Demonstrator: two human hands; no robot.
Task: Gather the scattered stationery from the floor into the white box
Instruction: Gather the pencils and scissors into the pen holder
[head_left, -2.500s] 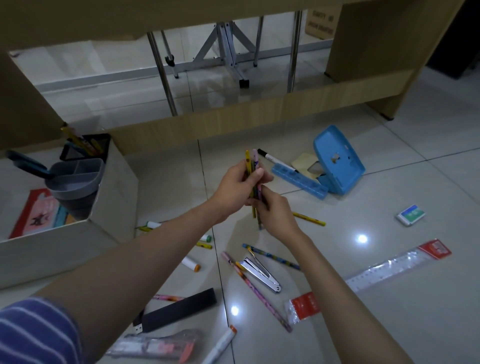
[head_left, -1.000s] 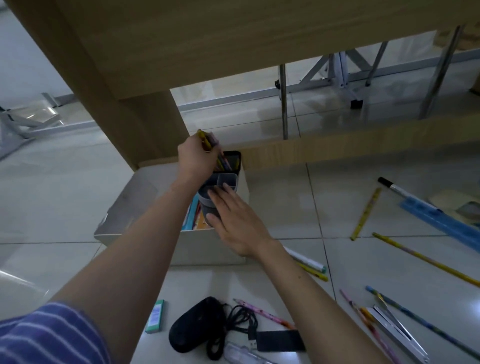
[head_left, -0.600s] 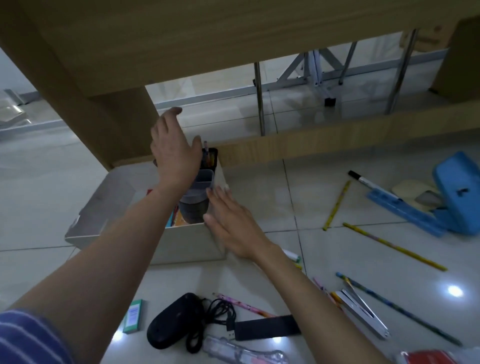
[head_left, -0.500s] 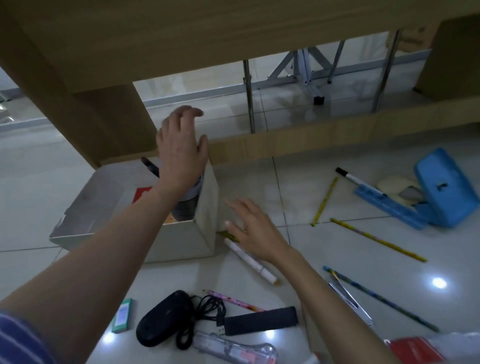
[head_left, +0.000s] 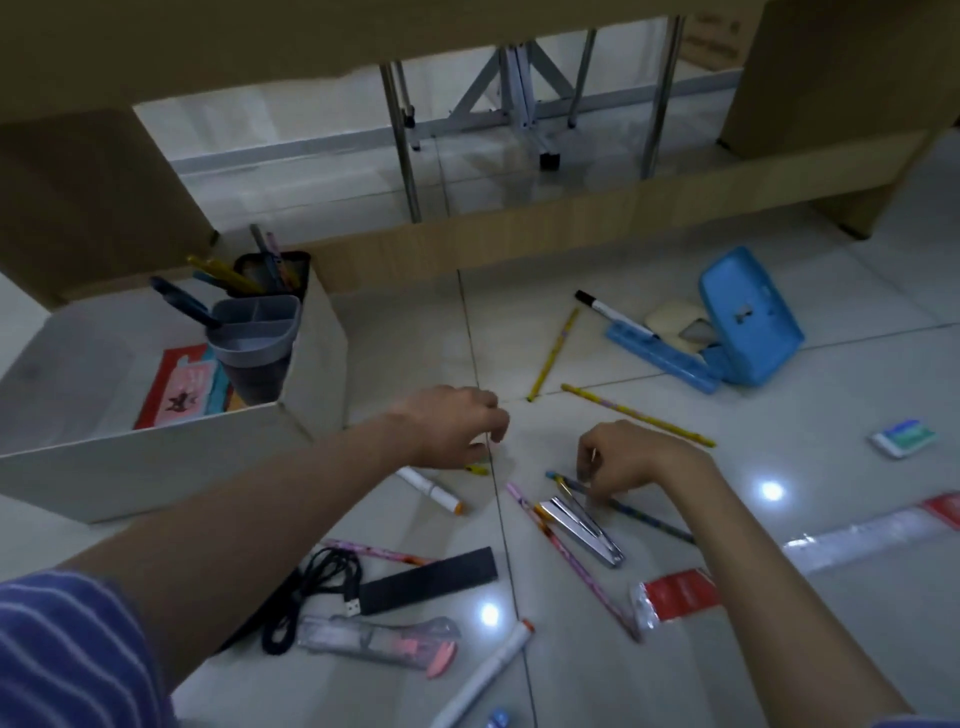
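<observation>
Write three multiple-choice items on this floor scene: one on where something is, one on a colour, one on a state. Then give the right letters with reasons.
1. Where does the grey pen cup stand?
A. inside the white box
B. on the floor beside the hole punch
C. on the desk top

2. What colour is the hole punch?
A. red
B. blue
C. black

3. What is the right hand doing?
A. lying flat and open on the tiles
B. reaching into the white box
C. pinching at a pencil on the floor

Answers:
1 A, its base sits below the box walls.
2 B, its body is light blue.
3 C, its fingers curl down onto the pencil beside the stapler.
</observation>
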